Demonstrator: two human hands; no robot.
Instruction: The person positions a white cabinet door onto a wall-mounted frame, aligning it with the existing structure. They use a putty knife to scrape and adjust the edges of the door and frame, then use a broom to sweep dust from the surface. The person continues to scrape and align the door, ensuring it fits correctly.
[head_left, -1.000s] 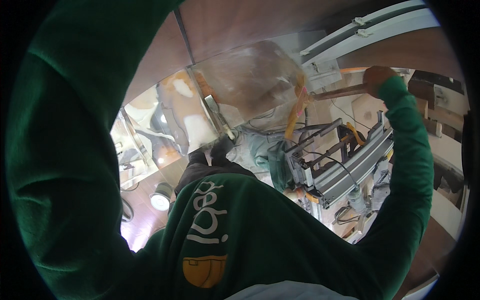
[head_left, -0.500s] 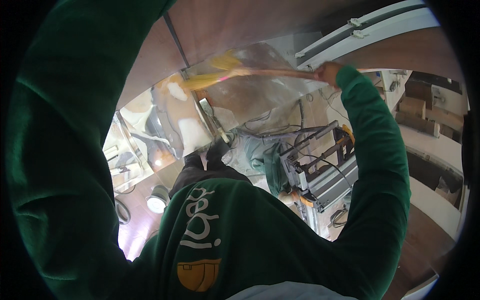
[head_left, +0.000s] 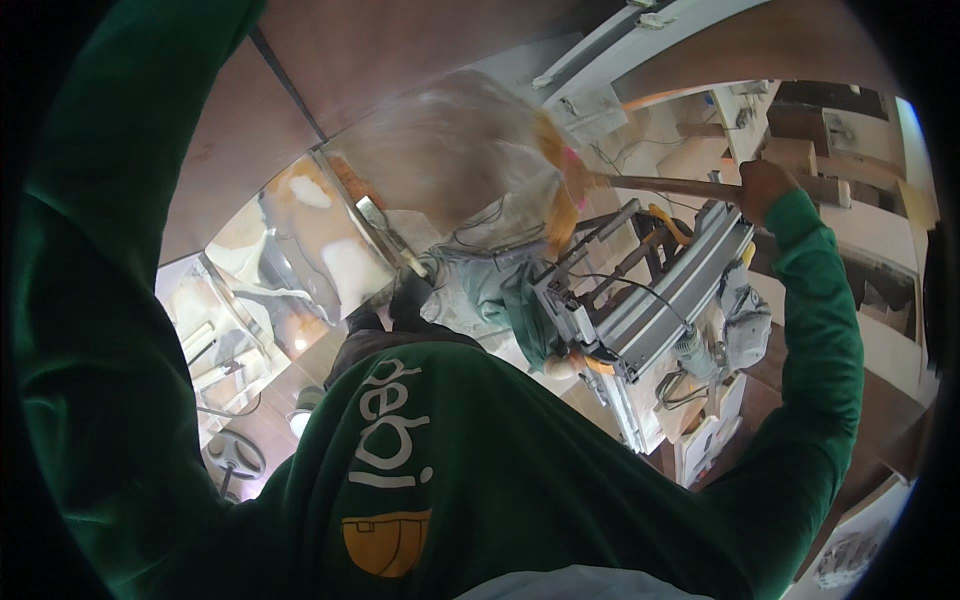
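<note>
My right hand (head_left: pixel 766 190) is closed around the end of a hand broom's wooden handle, at the right. The broom (head_left: pixel 660 185) lies roughly level across the view; its yellow bristles, with a pink band near the handle, fan out at the left end and are smeared by motion. Beside the bristles is a brown, dusty surface (head_left: pixel 430 150) with whitish streaks. It cannot be told whether the bristles touch it. My left arm (head_left: pixel 110 260) reaches up along the left edge in a green sleeve, and its hand is out of view.
A grey metal tool stand (head_left: pixel 660 300) with cables is at my right, with green cloth (head_left: pixel 510 305) beside it. A white-handled scraper-like tool (head_left: pixel 385 232) lies near my feet. White-stained boards (head_left: pixel 315 245) are on the left. Cut wood pieces (head_left: pixel 790 155) lie far right.
My right hand has swung the broom to the right, carrying the bristles from above the white-stained boards to the right side of the dusty surface. The view has shifted too.
</note>
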